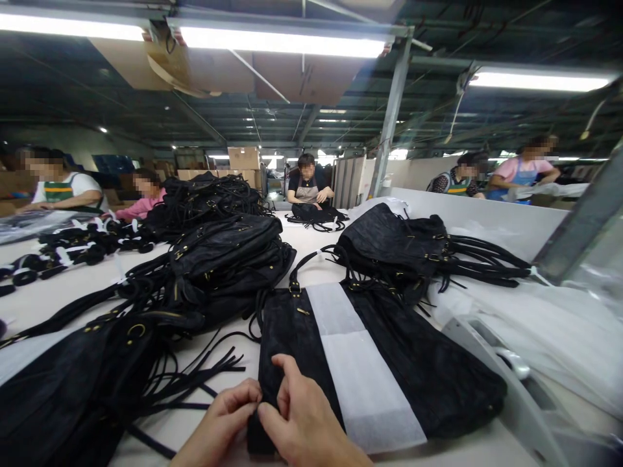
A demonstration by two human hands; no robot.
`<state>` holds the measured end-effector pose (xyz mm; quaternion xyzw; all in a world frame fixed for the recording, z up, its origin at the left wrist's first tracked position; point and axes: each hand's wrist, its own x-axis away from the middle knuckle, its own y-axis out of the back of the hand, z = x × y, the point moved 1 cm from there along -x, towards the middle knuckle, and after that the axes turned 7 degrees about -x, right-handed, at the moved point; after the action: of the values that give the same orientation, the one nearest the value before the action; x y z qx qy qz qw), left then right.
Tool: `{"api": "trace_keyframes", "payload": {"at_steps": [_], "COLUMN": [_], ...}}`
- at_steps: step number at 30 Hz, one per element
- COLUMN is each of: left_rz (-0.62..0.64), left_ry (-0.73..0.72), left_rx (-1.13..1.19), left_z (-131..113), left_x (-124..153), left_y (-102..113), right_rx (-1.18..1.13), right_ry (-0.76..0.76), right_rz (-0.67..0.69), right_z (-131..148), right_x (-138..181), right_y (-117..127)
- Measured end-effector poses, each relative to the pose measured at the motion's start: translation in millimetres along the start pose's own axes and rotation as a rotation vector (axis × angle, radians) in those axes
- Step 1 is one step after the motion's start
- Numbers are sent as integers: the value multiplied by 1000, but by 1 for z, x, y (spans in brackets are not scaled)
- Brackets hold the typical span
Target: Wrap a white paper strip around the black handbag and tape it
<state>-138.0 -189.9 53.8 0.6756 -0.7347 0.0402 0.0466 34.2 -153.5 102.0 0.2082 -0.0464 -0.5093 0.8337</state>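
Right hand [306,412] sits nearer the bulk of the black handbag [418,357], whether gripping I can't tell, while the left hand [231,412] pinches its near-left edge, and the bag stretches rightward and beyond that grip, long axis seemingly crosswise, under its white paper band [363,363].

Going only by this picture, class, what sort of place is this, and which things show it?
Probably a bag factory or packing workshop: many similar black bags, several people in aprons, and stacked cardboard boxes in the background.
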Motion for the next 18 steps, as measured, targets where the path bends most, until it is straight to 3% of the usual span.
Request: {"api": "trace_keyframes", "payload": {"at_steps": [4,7,13,16,18], "left_rz": [215,349,390,312,246], "left_ry": [-29,-21,-104,-182,-159], "left_rx": [-259,-434,-516,-542,-525], "left_z": [-22,-35,-44,-39,-35], "left_x": [-7,-9,6,11,10], "left_y": [5,3,-10,-12,-12], "right_rx": [-78,56,317,434,505], "right_ry": [-20,204,620,862,985], "right_rz": [31,22,-44,-115,-171], "right_z": [10,7,-41,-58,-61], "right_x": [-9,-5,11,15,15], "right_y": [1,-1,-9,-12,-17]}}
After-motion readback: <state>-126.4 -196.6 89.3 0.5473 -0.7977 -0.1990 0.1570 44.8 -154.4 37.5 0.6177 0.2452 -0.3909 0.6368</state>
